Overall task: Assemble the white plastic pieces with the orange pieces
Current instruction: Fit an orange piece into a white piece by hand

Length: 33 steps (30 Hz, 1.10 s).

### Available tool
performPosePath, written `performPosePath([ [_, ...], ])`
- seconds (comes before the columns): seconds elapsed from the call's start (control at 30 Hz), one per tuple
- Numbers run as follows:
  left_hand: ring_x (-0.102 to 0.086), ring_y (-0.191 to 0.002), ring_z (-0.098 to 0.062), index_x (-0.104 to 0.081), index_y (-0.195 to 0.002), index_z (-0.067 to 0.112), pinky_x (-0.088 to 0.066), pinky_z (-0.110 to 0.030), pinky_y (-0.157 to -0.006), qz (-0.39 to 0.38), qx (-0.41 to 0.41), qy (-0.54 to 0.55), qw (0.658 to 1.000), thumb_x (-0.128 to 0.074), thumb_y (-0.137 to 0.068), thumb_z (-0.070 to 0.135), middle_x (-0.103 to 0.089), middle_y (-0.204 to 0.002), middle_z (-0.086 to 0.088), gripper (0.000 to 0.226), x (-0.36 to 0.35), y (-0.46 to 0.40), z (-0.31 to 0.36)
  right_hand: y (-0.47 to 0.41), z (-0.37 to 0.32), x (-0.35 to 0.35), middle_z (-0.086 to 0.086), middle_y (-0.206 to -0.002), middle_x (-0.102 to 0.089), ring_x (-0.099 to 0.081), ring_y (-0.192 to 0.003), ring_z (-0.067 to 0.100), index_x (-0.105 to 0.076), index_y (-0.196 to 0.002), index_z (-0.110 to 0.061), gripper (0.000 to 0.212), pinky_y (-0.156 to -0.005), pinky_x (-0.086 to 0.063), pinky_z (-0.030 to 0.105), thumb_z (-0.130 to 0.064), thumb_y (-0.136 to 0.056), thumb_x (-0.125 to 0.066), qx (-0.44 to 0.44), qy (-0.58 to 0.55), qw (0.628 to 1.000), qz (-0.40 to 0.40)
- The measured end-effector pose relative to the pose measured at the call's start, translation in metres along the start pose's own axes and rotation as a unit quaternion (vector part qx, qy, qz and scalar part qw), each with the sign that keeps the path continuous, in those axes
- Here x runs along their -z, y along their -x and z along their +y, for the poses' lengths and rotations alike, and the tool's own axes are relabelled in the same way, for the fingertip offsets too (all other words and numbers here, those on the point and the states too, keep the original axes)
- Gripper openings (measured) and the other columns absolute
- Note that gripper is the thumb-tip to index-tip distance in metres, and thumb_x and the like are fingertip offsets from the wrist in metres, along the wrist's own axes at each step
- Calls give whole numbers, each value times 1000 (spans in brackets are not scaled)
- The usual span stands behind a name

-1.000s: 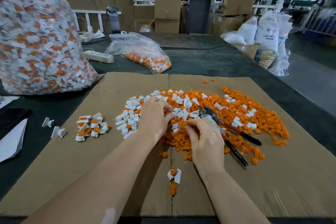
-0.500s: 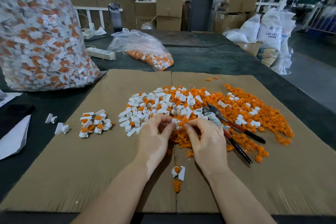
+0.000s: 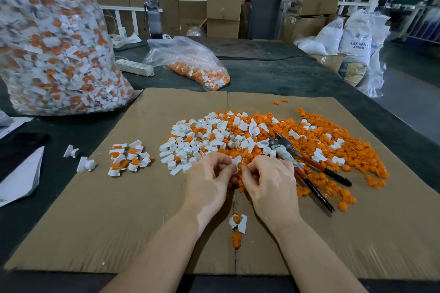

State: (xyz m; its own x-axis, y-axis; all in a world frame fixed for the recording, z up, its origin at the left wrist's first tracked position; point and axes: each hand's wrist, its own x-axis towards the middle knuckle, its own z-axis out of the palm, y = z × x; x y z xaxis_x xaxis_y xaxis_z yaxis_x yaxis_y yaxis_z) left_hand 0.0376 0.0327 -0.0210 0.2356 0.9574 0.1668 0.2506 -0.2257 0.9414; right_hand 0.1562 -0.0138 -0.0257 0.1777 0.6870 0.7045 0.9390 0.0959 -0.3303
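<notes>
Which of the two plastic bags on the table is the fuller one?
The big bag at far left, standing tall and stuffed with white-and-orange pieces. The small bag behind the cardboard sheet lies slumped and mostly empty.

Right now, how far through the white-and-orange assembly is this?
Early, by the look of it. Done: a small cluster of joined pieces on the cardboard, plus one near the wrists. In hand: the left hand and right hand pinch a white piece between them. Left: the big mixed pile of loose white pieces and orange pieces.
</notes>
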Motion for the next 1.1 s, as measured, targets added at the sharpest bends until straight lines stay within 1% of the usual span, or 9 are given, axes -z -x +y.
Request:
performPosePath([
  [0.17,-55,-69,14,-52,-75,37,-39,-2,-59,16,-86,-82,993,-62,-88,14,-58,-65,16,28,-1,4,3,0,-1,0,-3,-54,-49,-46,-51,15,-50,-60,-12,29,-66,-35,30,-7,-76,-74,16,-2,1000,-7],
  [0.33,-62,-68,-1,-51,-76,37,-48,-13,-63,7,-77,-78,994,-59,-91,17,-62,-70,11,26,-1,3,3,0,1,1,-4,-58,-53,-49,-56,15,-56,-65,-12,22,-68,-36,32,-13,-82,-69,-18,-26,999,-33],
  [0.43,-60,-68,-2,-52,-78,35,-45,-8,-63,4,-92,-96,991,-58,-91,16,-61,-71,13,24,0,4,4,0,0,1,-4,-60,-54,-50,-58,14,-57,-66,-12,20,-71,-37,33,-11,-83,-68,-28,-34,998,-44],
  [0.57,-53,-66,3,-62,-89,18,-38,-1,-63,19,-157,-153,976,-58,-91,13,-57,-72,12,6,0,5,5,0,0,2,-4,-60,-52,-48,-58,14,-56,-67,-12,21,-72,-38,35,-9,-83,-67,-34,-40,997,-48],
  [0.73,-47,-67,-1,-64,-95,10,-37,0,-68,13,-199,-201,959,-58,-91,11,-55,-80,10,8,0,5,5,0,0,2,-2,-60,-53,-49,-59,15,-55,-66,-11,21,-70,-37,34,-8,-81,-69,-28,-33,998,-44],
  [0.8,-51,-65,-3,-63,-92,14,-40,-2,-67,8,-176,-174,969,-58,-91,12,-57,-77,11,6,0,6,4,0,1,3,-3,-61,-55,-51,-60,15,-57,-67,-11,19,-71,-37,35,-10,-82,-69,-27,-34,998,-44],
  [0.93,-62,-65,-4,-59,-84,27,-50,-15,-64,1,-35,16,999,-57,-91,12,-65,-74,3,16,1,4,4,0,-1,4,-6,-69,-63,-57,-68,11,-66,-74,-13,13,-76,-36,32,-21,-84,-67,-28,-68,997,-30],
  [1.0,-63,-65,-6,-60,-91,25,-51,-19,-65,-1,-16,61,998,-57,-91,9,-65,-75,-1,16,1,3,5,-1,-1,6,-8,-74,-64,-57,-74,8,-68,-78,-15,14,-79,-33,28,-27,-84,-63,-35,-93,995,-22],
  [1.1,-63,-64,-5,-60,-96,29,-51,-17,-63,-8,-10,83,996,-56,-91,8,-60,-69,4,22,3,3,4,0,0,7,-10,-81,-61,-53,-81,5,-69,-92,-16,14,-81,-33,27,-26,-83,-67,-31,-105,994,-23],
])
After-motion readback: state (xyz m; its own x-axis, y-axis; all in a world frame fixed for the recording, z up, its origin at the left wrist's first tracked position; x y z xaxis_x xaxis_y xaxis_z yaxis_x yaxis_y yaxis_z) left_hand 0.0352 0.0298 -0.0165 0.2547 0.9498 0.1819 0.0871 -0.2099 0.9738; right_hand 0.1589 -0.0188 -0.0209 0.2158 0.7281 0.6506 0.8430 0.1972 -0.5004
